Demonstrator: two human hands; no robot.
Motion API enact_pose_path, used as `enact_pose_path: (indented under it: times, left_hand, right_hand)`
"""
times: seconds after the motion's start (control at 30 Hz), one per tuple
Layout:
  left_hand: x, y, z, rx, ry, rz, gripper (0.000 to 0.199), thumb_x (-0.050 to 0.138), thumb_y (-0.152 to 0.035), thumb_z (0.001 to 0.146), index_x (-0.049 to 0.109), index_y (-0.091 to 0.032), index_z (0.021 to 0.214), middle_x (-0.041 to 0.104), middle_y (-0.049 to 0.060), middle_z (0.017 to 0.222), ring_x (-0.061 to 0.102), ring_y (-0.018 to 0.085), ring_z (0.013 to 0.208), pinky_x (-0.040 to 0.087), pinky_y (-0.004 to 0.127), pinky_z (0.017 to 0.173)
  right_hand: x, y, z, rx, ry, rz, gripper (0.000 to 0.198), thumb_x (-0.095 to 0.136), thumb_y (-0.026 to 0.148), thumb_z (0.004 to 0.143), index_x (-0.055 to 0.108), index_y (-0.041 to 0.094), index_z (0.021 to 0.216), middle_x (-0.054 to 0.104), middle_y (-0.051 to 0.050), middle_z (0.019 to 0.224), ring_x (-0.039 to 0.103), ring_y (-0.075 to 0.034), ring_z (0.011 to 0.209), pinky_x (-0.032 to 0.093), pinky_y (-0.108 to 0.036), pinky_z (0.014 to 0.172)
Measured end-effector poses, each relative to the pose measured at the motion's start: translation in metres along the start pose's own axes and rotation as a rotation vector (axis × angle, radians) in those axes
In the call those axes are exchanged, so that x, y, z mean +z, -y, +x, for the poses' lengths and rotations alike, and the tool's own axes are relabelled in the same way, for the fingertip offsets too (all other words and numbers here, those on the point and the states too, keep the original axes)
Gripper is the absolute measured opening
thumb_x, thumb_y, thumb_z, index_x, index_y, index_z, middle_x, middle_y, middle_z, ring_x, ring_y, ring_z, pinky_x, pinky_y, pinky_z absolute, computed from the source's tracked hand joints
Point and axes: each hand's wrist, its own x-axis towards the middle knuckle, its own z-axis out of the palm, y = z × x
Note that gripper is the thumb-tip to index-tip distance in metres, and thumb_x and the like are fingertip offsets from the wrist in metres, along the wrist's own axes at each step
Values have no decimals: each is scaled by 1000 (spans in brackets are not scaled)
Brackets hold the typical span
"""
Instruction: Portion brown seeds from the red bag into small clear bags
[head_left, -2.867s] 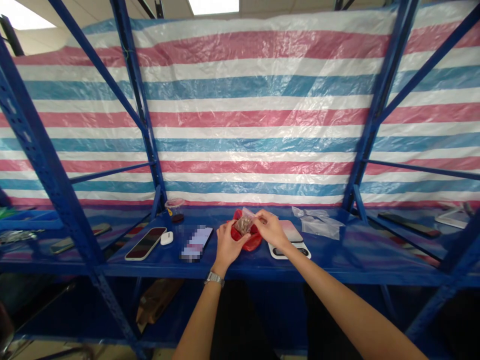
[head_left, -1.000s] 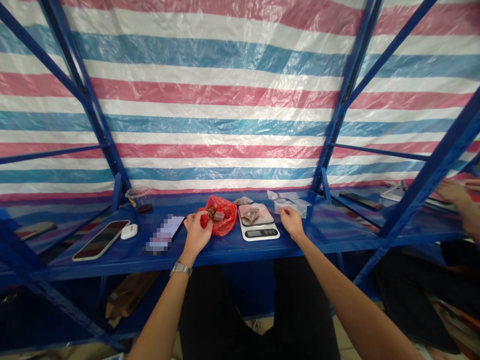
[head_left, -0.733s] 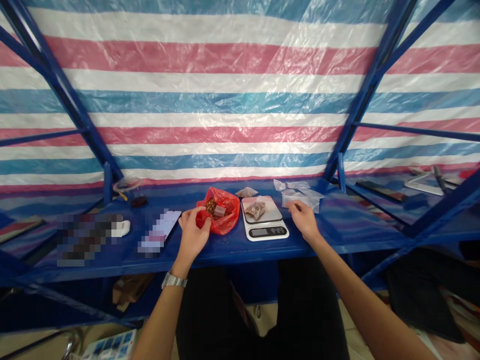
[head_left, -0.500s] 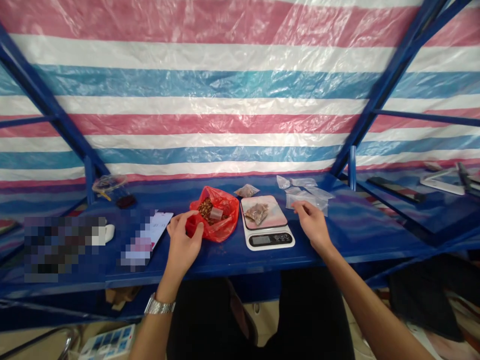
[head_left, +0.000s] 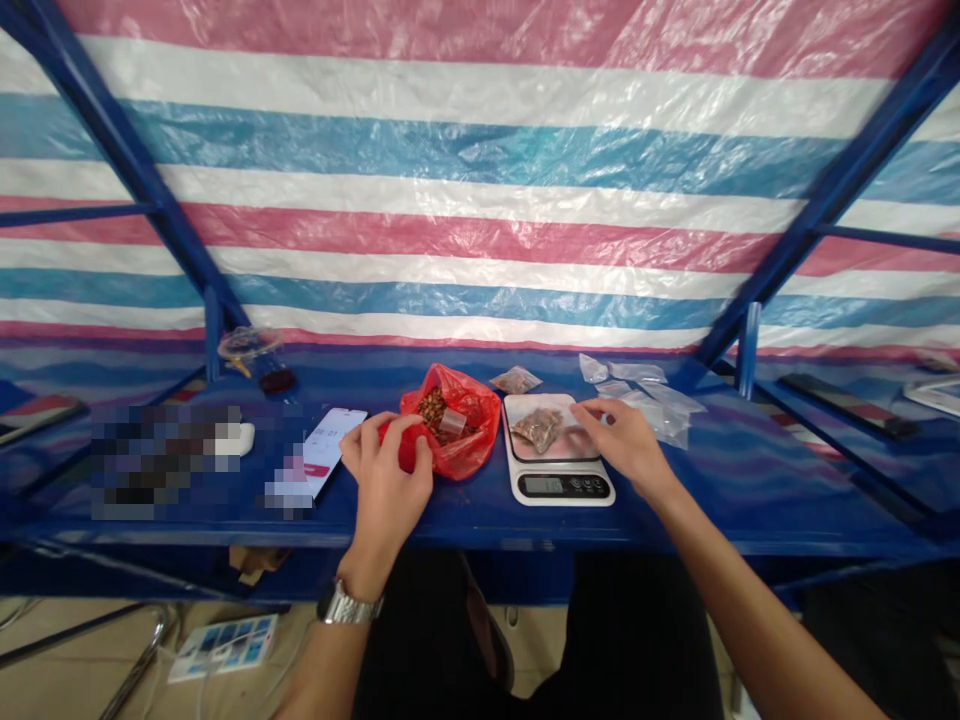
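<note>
My left hand [head_left: 388, 470] is curled at the near left side of a red plastic bag [head_left: 472, 450], with its fingers closed on the rim. Inside the bag lie small brown pieces [head_left: 432, 408] and a small clear plastic scoop or packet [head_left: 452, 421]. To the right stands a white kitchen scale [head_left: 561, 488] with a lit display. On its plate rests a clear zip bag of brown contents [head_left: 537, 430]. My right hand [head_left: 622, 440] reaches over the plate's right edge, fingers extended and apart from that zip bag, holding nothing I can see.
Another filled zip bag [head_left: 515, 380] lies behind the scale. Several flat clear bags [head_left: 660, 405] spread to the back right. At the left are a phone [head_left: 330, 445], a white rounded object [head_left: 235, 438] and a clear bag with dark contents [head_left: 276, 379]. Blue frame posts [head_left: 746, 350] flank the table.
My right hand has moved left, from the flat clear bags to the scale plate's edge. My left hand stays at the red bag's rim. The view has shifted slightly.
</note>
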Motion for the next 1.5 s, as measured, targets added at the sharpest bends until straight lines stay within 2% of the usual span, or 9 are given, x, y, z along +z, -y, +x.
enact_pose_path:
  times: [0.2, 0.37, 0.43, 0.5, 0.6, 0.73, 0.87, 1.17, 1.5]
  left_hand:
    - [5, -46, -16, 2, 95, -351, 27, 51, -33, 99, 65, -26, 121, 67, 8, 124, 57, 28, 123, 41, 49, 114]
    - [28, -60, -14, -273, 107, -764, 34, 49, -40, 103, 60, -22, 129, 66, 13, 134, 59, 27, 129, 44, 43, 112]
    - [33, -58, -14, -345, 121, -940, 33, 52, -46, 101, 62, -23, 123, 72, 11, 117, 67, 26, 114, 54, 38, 98]
    - [35, -55, -17, -461, 180, -1085, 39, 56, -53, 98, 59, -22, 122, 73, 7, 92, 71, 22, 83, 57, 33, 75]
    - [40, -50, -23, -598, 233, -1237, 45, 59, -58, 95, 56, -20, 118, 69, 2, 74, 63, 15, 55, 50, 27, 56]
    - [44, -49, -27, -659, 260, -1346, 41, 56, -58, 97, 56, -17, 104, 69, 4, 72, 62, 12, 53, 50, 24, 56]
    - [43, -50, -22, -733, 209, -1357, 37, 55, -52, 99, 52, -18, 111, 66, 0, 66, 60, 12, 49, 47, 23, 54]
    - [37, -40, -14, -753, 344, -1304, 20, 36, -27, 102, 51, -18, 92, 60, -2, 58, 54, 10, 43, 41, 21, 48]
    - [39, -35, -14, -766, 402, -1293, 19, 38, -32, 98, 51, -20, 93, 56, -3, 53, 51, 12, 41, 36, 22, 46]
  right_hand:
    - [-3, 67, 11, -195, 146, 326, 40, 65, 60, 88, 71, 21, 88, 75, -5, 85, 68, -20, 80, 55, -34, 78]
    - [24, 133, 29, -300, 306, 353, 33, 68, 51, 86, 70, 18, 82, 74, -4, 78, 66, -18, 68, 53, -29, 65]
    - [40, 149, 33, -330, 374, 270, 23, 67, 39, 84, 72, 18, 77, 76, -5, 76, 67, -18, 67, 52, -28, 64]
    - [57, 158, 36, -380, 373, 177, 17, 65, 30, 80, 75, 18, 74, 78, -6, 78, 70, -20, 71, 51, -27, 65]
    - [79, 160, 40, -423, 391, 38, 20, 60, 24, 77, 77, 19, 69, 77, -5, 71, 68, -19, 63, 44, -25, 55]
    - [98, 158, 45, -422, 402, -136, 24, 57, 21, 74, 80, 19, 67, 74, -3, 61, 62, -17, 56, 38, -24, 51]
    - [104, 161, 46, -372, 466, -229, 27, 56, 18, 76, 83, 16, 73, 75, -3, 66, 62, -15, 58, 36, -23, 52]
    - [107, 165, 40, -387, 504, -248, 27, 58, 19, 81, 84, 14, 80, 76, -4, 69, 62, -15, 62, 38, -23, 55]
    - [111, 153, 38, -410, 512, -170, 31, 57, 27, 86, 82, 15, 72, 73, -5, 65, 59, -16, 60, 35, -26, 55]
